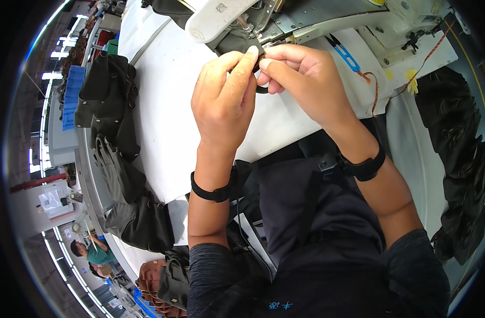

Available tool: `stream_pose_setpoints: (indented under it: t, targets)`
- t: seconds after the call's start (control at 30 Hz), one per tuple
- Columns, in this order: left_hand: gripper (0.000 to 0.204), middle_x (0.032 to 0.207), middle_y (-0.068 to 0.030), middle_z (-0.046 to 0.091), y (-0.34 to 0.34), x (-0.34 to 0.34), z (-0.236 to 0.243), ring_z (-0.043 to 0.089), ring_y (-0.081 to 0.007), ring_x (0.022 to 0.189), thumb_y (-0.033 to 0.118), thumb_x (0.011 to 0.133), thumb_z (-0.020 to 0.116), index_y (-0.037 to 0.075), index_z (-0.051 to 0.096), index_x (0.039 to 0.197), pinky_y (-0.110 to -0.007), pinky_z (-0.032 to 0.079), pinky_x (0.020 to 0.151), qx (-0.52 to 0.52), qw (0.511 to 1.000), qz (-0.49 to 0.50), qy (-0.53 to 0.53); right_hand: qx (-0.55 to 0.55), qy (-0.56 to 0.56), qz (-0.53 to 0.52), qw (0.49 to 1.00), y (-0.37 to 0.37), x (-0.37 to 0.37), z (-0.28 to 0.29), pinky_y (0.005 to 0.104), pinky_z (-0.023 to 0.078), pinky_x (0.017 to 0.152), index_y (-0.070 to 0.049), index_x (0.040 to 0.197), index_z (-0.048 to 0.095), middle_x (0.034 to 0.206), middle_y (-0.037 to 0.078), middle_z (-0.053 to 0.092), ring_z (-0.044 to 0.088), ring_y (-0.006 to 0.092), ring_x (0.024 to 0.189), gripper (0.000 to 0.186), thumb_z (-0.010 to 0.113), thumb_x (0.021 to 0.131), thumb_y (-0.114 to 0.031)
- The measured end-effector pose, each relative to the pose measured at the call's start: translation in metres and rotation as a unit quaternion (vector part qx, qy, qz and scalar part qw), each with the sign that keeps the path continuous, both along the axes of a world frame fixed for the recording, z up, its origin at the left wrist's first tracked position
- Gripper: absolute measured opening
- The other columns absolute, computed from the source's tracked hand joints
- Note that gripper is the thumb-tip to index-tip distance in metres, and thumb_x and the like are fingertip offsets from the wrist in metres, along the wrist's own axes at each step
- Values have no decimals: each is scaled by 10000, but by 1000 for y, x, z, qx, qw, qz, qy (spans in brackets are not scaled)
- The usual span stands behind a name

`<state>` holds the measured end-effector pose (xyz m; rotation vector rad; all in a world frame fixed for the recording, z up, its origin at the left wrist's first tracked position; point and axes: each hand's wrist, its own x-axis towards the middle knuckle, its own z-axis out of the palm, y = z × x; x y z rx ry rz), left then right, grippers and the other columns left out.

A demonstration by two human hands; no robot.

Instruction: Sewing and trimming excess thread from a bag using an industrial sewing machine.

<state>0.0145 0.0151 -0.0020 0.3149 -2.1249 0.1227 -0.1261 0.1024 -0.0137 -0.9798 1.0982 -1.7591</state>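
Observation:
My left hand [221, 100] and my right hand [311, 79] meet at the far edge of the white worktable, right in front of a sewing machine [218, 21]. Fingertips of both hands pinch a small dark strap-like piece [262, 89], and a short curved part of it shows below them. Most of that piece is hidden by my fingers, so its exact kind cannot be made out. Dark material [232, 42] lies under the machine head, just beyond my left fingers. To the right of my right hand lie blue-handled thread snips [347, 56], tied to an orange cord.
Dark bags [112, 175] line the table's left edge, with reddish-brown ones [149, 278] at lower left. A heap of dark pieces [454, 159] hangs on the right. The white tabletop [165, 106] spreads left of my arms. Another person [94, 252] is far off at left.

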Motion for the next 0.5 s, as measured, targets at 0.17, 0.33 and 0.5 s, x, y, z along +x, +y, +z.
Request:
stream_pose_setpoints:
  t: [0.17, 0.33, 0.5]
  targets:
    - [381, 973, -56, 679, -1, -2, -6, 667, -221, 840, -80, 743, 785, 46, 762, 1102, -327, 547, 693, 19, 1000, -10, 15, 4, -31, 19, 999, 3, -4, -1, 248, 537, 678, 30, 1035, 736, 851, 69, 732, 646, 92, 711, 199, 622, 973, -121]
    - [387, 986, -62, 687, -2, -2, -15, 671, -226, 841, -97, 741, 778, 42, 763, 1102, -328, 551, 695, 40, 998, -16, 42, 25, -138, 54, 989, 2, -6, 0, 271, 539, 690, 38, 1030, 725, 858, 91, 732, 633, 104, 693, 227, 581, 996, -134]
    - [388, 1055, -92, 726, 1, -2, -21, 711, -253, 909, -118, 737, 763, 29, 764, 1097, -338, 586, 756, 75, 995, -17, 67, 38, -137, 57, 988, 2, -9, 1, 264, 518, 677, 24, 1016, 704, 826, 90, 718, 622, 118, 677, 227, 589, 1014, -172]
